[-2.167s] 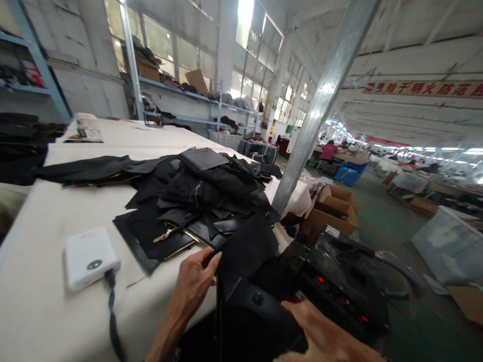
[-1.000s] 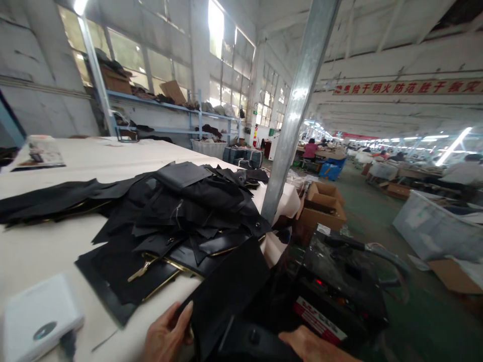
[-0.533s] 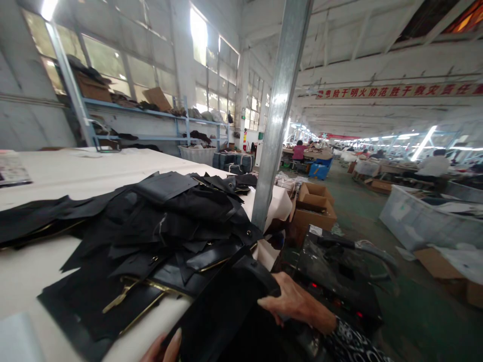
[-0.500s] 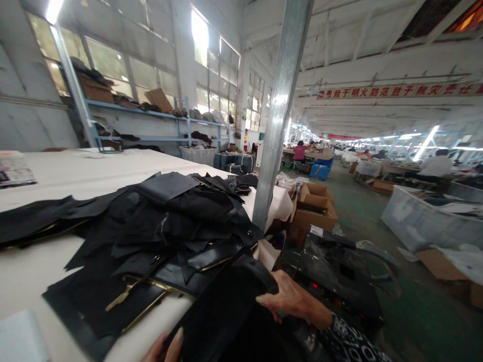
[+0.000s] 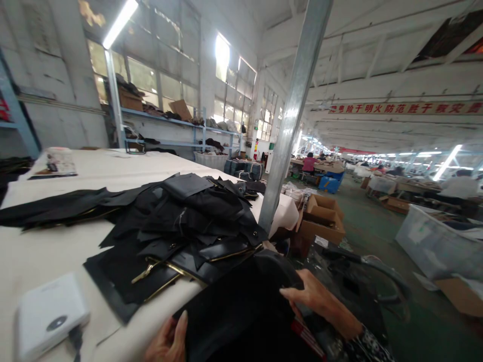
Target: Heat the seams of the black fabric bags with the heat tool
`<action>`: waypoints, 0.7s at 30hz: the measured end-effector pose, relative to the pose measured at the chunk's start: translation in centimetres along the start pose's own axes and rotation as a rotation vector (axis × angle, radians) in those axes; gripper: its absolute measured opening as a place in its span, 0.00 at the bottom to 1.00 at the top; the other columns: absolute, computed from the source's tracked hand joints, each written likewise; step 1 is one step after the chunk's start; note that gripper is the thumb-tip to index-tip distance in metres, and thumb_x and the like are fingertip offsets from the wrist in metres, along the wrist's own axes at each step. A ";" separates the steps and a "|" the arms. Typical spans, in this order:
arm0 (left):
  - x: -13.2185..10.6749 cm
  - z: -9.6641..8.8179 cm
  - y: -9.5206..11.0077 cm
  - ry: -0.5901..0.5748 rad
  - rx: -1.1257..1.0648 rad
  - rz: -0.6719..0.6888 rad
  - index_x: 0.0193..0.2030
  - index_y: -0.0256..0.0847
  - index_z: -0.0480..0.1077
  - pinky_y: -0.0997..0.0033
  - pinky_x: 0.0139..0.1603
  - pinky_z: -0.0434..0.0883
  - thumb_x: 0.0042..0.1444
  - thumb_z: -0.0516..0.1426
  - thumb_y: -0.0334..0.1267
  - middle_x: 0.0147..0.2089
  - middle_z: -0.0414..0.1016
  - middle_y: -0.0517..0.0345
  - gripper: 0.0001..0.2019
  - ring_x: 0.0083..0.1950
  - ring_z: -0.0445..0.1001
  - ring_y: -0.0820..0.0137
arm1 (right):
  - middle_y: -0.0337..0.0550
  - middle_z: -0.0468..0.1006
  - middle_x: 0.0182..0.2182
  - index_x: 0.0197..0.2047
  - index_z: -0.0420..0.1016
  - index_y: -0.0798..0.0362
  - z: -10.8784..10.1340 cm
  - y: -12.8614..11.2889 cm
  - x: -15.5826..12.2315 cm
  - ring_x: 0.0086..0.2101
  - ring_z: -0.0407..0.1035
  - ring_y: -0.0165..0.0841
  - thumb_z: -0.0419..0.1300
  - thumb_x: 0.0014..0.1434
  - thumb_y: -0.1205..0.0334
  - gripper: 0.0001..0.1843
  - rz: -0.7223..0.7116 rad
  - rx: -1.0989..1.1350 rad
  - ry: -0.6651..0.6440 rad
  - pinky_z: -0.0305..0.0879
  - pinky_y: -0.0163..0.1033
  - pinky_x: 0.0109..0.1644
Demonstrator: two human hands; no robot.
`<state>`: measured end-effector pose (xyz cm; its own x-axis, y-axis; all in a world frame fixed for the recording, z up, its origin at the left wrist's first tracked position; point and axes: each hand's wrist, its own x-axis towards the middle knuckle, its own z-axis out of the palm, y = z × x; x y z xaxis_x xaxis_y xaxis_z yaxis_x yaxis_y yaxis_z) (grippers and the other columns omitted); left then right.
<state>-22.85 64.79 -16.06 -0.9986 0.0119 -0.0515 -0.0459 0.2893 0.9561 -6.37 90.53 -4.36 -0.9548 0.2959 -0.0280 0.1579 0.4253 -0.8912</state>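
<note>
A black fabric piece [image 5: 237,306] spans the space between my two hands at the table's near edge. My left hand [image 5: 169,339] pinches its left edge, thumb on top. At the upper right edge my right hand [image 5: 311,294] grips the same piece, fingers mostly hidden behind it. Just beyond lies a heap of black bag pieces [image 5: 196,206], some with gold-coloured zippers. One gold zipper pull [image 5: 142,274] hangs out at the front of the heap.
A white box-shaped device [image 5: 53,314] with a black cable sits on the white table [image 5: 113,168]. A metal post [image 5: 289,115] rises by the table's far right corner. Cardboard boxes [image 5: 322,221] and a dark machine [image 5: 343,281] stand to the right, with a large plastic bin [image 5: 433,241] beyond.
The view has swung left, showing more of the table and the white device. Both hands still hold the black piece, which is now raised and spread wider.
</note>
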 end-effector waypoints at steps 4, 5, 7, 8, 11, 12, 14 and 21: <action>-0.6 1.2 -0.8 -0.265 -0.048 0.097 0.28 0.39 0.72 0.62 0.44 0.72 0.38 0.56 0.65 0.31 0.77 0.49 0.27 0.41 0.76 0.54 | 0.36 0.71 0.17 0.28 0.67 0.57 0.2 -0.1 -0.8 0.17 0.65 0.28 0.59 0.55 0.52 0.16 -0.008 -0.028 0.009 0.61 0.32 0.22; -0.8 1.3 -1.0 -0.302 -0.043 0.108 0.26 0.39 0.72 0.62 0.43 0.72 0.40 0.55 0.65 0.30 0.77 0.50 0.27 0.39 0.76 0.54 | 0.36 0.70 0.17 0.28 0.66 0.57 0.2 -0.1 -1.0 0.17 0.65 0.28 0.59 0.55 0.51 0.16 -0.006 -0.024 0.005 0.61 0.32 0.22; -1.0 1.1 -0.9 -0.322 -0.024 0.104 0.23 0.40 0.70 0.63 0.38 0.72 0.42 0.54 0.64 0.25 0.75 0.52 0.26 0.34 0.75 0.57 | 0.37 0.71 0.17 0.28 0.66 0.57 -0.2 -0.4 -1.3 0.17 0.65 0.28 0.58 0.56 0.50 0.17 -0.002 -0.028 -0.001 0.60 0.32 0.22; -1.0 0.8 -0.4 -0.313 -0.012 0.107 0.22 0.40 0.69 0.64 0.37 0.71 0.43 0.54 0.64 0.24 0.74 0.53 0.25 0.33 0.74 0.58 | 0.37 0.71 0.17 0.28 0.66 0.57 -0.6 -0.6 -1.5 0.17 0.65 0.28 0.58 0.56 0.50 0.18 0.000 -0.034 0.002 0.60 0.32 0.22; -0.8 -0.6 2.7 -0.207 -0.029 0.194 0.26 0.41 0.69 0.68 0.41 0.70 0.45 0.55 0.62 0.31 0.75 0.54 0.23 0.39 0.73 0.60 | 0.38 0.71 0.17 0.28 0.67 0.58 -1.7 -1.8 -2.1 0.18 0.65 0.28 0.59 0.54 0.47 0.20 0.003 -0.064 0.039 0.60 0.32 0.25; -0.7 -1.2 4.3 -0.147 -0.034 0.262 0.27 0.41 0.68 0.69 0.41 0.69 0.47 0.54 0.60 0.34 0.75 0.55 0.22 0.40 0.73 0.61 | 0.38 0.71 0.17 0.27 0.68 0.58 -2.0 -2.3 -2.4 0.18 0.65 0.28 0.59 0.53 0.45 0.21 0.009 -0.072 0.054 0.60 0.33 0.26; -0.5 -2.6 7.9 -0.012 0.010 0.481 0.25 0.41 0.66 0.72 0.35 0.67 0.52 0.53 0.57 0.30 0.72 0.57 0.20 0.32 0.69 0.67 | 0.39 0.71 0.17 0.25 0.67 0.57 -2.5 -3.4 -2.9 0.19 0.65 0.29 0.59 0.53 0.43 0.23 0.013 -0.092 0.070 0.61 0.33 0.28; 2.2 -7.8 18.9 0.758 0.258 0.866 0.19 0.41 0.51 0.71 0.29 0.53 0.59 0.53 0.49 0.22 0.51 0.64 0.23 0.24 0.51 0.75 | 0.40 0.72 0.19 0.29 0.66 0.57 -2.9 -3.4 -2.4 0.20 0.66 0.31 0.56 0.54 0.43 0.22 -0.029 -0.115 0.020 0.63 0.35 0.28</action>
<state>-26.15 62.81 4.18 -0.4590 -0.2470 0.8534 0.5743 0.6504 0.4971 -3.84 90.88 0.07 -0.9545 0.2981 0.0073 0.1587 0.5287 -0.8338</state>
